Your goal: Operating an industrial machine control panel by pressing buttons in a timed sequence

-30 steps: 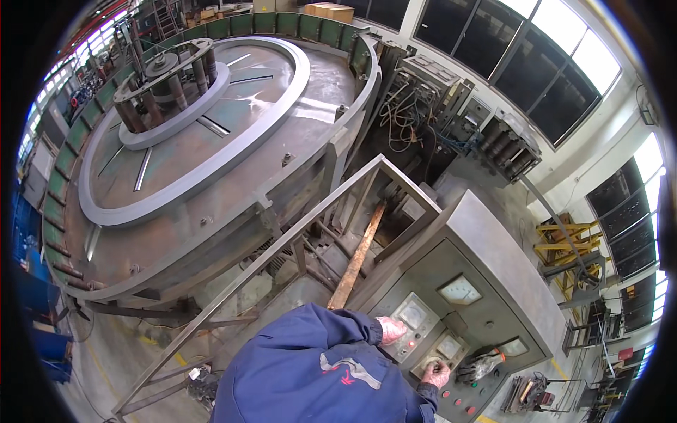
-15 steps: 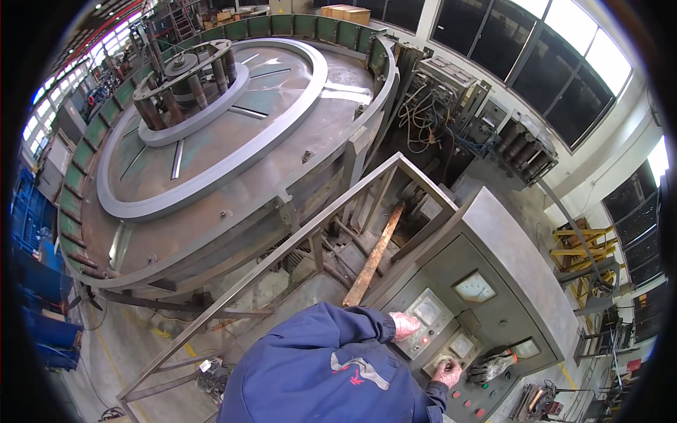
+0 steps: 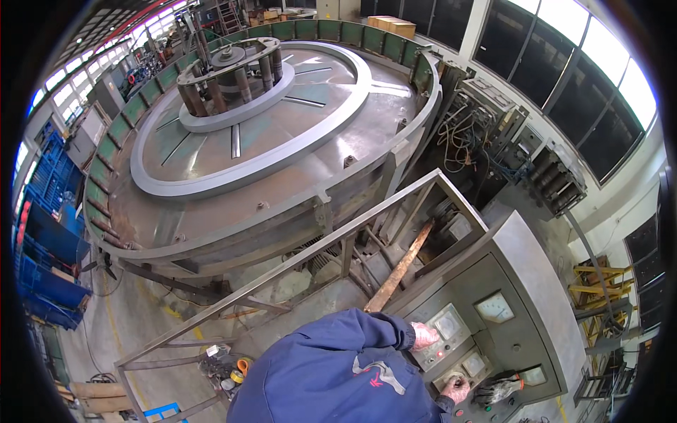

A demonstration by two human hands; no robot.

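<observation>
Both my hands are at a grey control cabinet (image 3: 539, 275) on the right. My left hand (image 3: 424, 336) lies against the upper instrument plate, beside a square meter (image 3: 447, 324) and a lit red indicator. Its fingers are bent together, and what is under them is hidden. Lower down, my right hand (image 3: 455, 388) has thumb and fingers curled around a small knob on the second plate, next to another meter (image 3: 473, 364). Just right of that hand, a pair of dirty grey work gloves (image 3: 499, 389) lies on the panel among push buttons. A larger dial (image 3: 494, 307) sits above.
A huge round machine table (image 3: 211, 173) with a pale ring fills the left, inside a green-lined wall. A metal railing (image 3: 282, 289) runs between it and me. A rusty bar (image 3: 400, 275) leans behind the cabinet. Yellow stands (image 3: 599, 296) are at the far right.
The view has swung left, so the scene sits farther right and more of the lower-left floor shows. Both hands stay at the same places on the panel.
</observation>
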